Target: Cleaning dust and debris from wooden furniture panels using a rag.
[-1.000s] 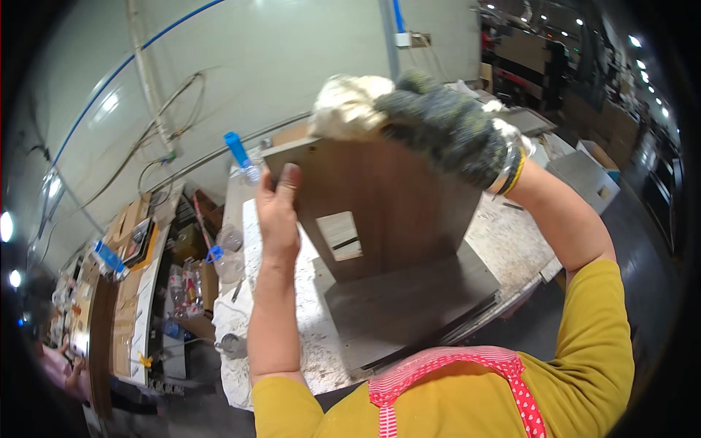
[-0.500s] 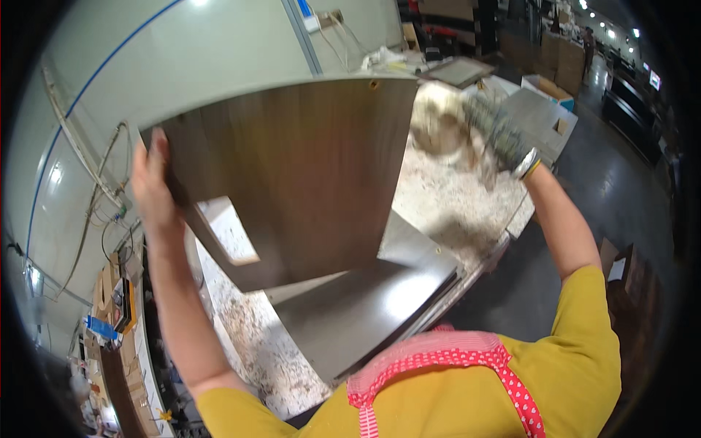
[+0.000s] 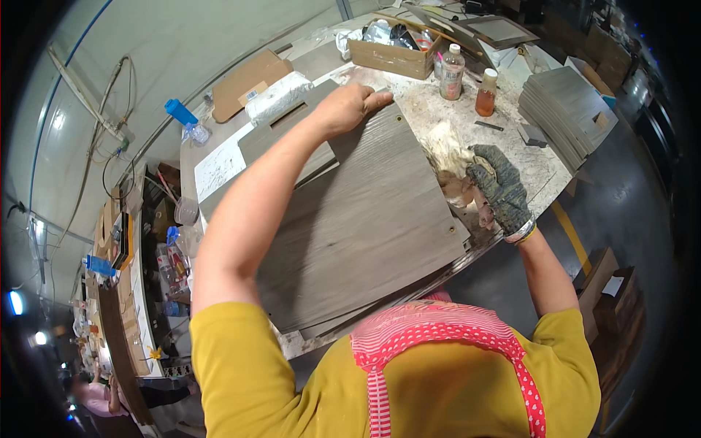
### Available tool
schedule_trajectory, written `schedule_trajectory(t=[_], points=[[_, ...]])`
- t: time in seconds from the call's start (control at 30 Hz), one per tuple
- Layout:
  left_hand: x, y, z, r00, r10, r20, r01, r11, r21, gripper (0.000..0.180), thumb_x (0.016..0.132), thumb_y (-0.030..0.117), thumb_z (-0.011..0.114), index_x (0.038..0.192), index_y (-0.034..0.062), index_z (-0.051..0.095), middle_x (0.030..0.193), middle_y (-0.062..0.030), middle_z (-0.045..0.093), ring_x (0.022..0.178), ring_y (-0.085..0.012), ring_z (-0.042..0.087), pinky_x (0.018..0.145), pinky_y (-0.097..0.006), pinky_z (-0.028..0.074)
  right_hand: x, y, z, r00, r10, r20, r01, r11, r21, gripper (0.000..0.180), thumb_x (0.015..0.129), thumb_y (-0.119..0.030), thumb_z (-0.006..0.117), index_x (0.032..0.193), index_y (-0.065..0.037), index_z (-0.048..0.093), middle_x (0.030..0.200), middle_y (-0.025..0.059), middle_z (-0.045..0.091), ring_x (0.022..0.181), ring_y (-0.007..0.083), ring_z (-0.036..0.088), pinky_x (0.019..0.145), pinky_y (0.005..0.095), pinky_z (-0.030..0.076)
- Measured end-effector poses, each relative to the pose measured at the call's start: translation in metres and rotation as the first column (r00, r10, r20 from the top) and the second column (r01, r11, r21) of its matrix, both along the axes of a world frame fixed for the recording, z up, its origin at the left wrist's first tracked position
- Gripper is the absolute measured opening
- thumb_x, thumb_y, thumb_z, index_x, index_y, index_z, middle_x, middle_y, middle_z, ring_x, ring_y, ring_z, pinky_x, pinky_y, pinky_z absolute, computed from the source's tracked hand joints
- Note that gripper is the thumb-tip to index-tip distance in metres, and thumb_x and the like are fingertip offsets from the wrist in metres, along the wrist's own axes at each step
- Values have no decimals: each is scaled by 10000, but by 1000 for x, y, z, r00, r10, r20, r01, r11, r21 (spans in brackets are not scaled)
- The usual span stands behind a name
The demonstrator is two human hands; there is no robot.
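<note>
A grey wood-grain panel (image 3: 365, 212) lies flat on top of other panels at the table's front. My bare left hand (image 3: 345, 109) reaches across to its far edge and grips there, fingers partly hidden. On my right hand (image 3: 501, 186) is a dark, stained work glove. It is closed on a stained rag (image 3: 445, 157), white and brown, by the panel's right edge. Left of my left hand lies a smaller grey panel piece (image 3: 255, 146) with a slot cut in it.
Two bottles (image 3: 451, 73) and a cardboard box (image 3: 391, 60) of oddments stand at the back. At the right is a stack of grey panels (image 3: 566, 109), with a small dark block (image 3: 531, 135) before it. A blue-capped bottle (image 3: 182, 113) is at the left.
The panel, raised and tilted in my left hand before, now lies flat. My left hand has moved right to its far edge; my gloved right hand has come nearer with the rag.
</note>
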State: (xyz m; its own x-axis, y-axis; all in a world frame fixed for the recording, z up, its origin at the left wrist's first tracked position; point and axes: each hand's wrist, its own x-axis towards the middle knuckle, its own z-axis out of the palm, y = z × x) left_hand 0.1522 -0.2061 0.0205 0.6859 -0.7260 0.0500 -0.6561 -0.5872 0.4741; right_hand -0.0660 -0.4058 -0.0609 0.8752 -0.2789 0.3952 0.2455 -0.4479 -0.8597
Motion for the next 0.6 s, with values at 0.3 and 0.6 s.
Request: schedule_trajectory(t=[0.3, 0.6], points=[[31, 43, -67, 995, 39, -87, -29, 993, 117, 484, 863, 419, 455, 1118, 13, 521, 1089, -175, 559, 1022, -283, 524, 866, -342, 400, 1, -26, -24, 952, 28, 305, 235, 570, -787, 404, 720, -43, 538, 1123, -55, 507, 1125, 146, 513, 1062, 320, 475, 950, 399, 348], [-45, 301, -152, 816, 578, -6, -577, 815, -52, 464, 852, 376, 469, 1147, 19, 487, 1096, -208, 533, 1073, -327, 475, 900, -355, 365, 28, 67, 15, 913, 351, 211, -109, 704, -702, 410, 779, -74, 571, 1177, -67, 473, 1213, 101, 460, 1106, 234, 455, 920, 323, 383]])
